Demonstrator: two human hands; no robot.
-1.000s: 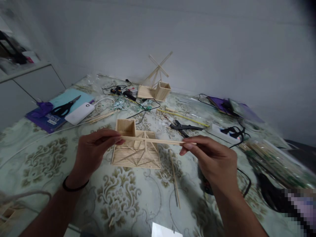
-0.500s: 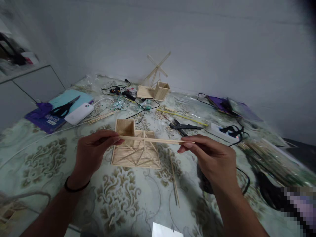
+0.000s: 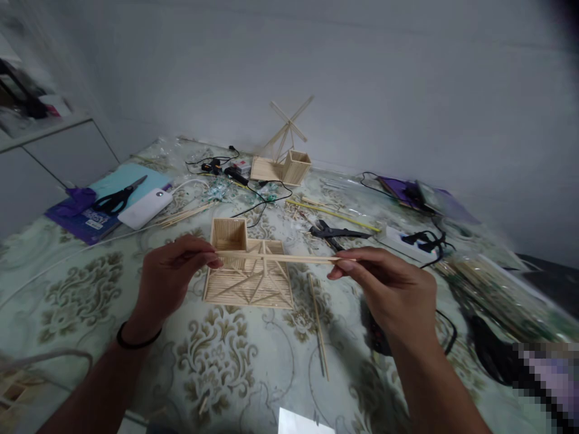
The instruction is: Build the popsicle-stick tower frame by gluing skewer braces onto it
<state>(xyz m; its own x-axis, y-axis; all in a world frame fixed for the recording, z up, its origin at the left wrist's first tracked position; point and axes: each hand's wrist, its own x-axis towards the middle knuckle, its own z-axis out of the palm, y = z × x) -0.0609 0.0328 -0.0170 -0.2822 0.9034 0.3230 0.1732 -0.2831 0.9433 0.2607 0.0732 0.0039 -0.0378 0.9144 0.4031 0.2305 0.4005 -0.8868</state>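
Observation:
A thin pale wooden stick strip (image 3: 294, 258) lies level between my two hands. My left hand (image 3: 169, 274) pinches its left end and my right hand (image 3: 389, 286) pinches its right end. Behind and below the strip stands a stick model (image 3: 280, 289) on the table, with a slatted base, slanting struts and an open square box (image 3: 229, 234) at its back left. The strip crosses in front of the model's upright struts; whether it touches them I cannot tell. A loose wooden stick (image 3: 319, 328) rests on the cloth right of the model.
At the back, against the wall, stands a similar model (image 3: 297, 167) with crossed blades. Black pliers (image 3: 339, 231) and a white power strip (image 3: 407, 244) lie to the right. Scissors (image 3: 120, 198), a white power bank (image 3: 145, 208) and books are at left. Glue guns and cords lie behind.
Both hands have shifted very slightly, the strip staying pinched at both ends. The models and tools have not moved.

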